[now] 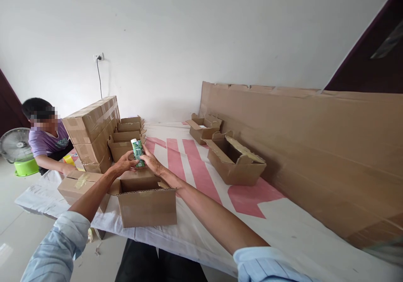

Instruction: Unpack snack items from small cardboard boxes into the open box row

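Note:
Both my hands hold a small green and white carton (137, 151) upright above an open cardboard box (146, 202). My left hand (125, 163) grips the carton's left side and my right hand (150, 159) grips its right side. The open box stands at the near edge of a white sheet with pink stripes (283, 227). The box's inside looks empty from here.
A taped box (78, 186) lies left of the open one. Behind stand a stack of sealed boxes (93, 130) and several open boxes (126, 135). Two more open boxes (234, 160) sit right, by a long cardboard sheet (330, 147). A seated person (47, 141), fan (15, 144) and green basin are far left.

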